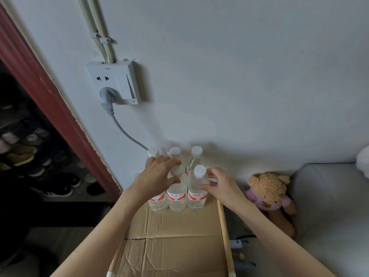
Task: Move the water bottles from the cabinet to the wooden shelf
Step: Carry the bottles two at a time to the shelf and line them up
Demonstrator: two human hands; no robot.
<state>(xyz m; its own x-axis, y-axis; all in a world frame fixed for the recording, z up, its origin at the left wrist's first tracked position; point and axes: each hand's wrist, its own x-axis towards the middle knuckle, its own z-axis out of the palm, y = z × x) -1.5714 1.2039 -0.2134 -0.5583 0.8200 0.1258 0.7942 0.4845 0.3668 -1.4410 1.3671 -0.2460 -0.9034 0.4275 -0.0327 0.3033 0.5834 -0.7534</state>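
Several clear water bottles with white caps and red-and-white labels stand in two rows at the back of the wooden shelf (225, 228), whose top is covered by a sheet of cardboard (169, 240). My left hand (157, 173) reaches over the front left bottle (158, 204) and grips the neck of the front middle bottle (177, 196) between thumb and fingers. My right hand (219, 185) pinches the front right bottle (197, 196) just below its cap. The back row (196, 150) stands against the wall. No cabinet is in view.
A wall socket (113, 82) holds a grey plug whose cable (127, 134) runs down behind the bottles. A teddy bear (269, 190) leans against a grey sofa (329, 206) on the right. Left of a red door frame (40, 82) is a dark shoe rack (30, 152).
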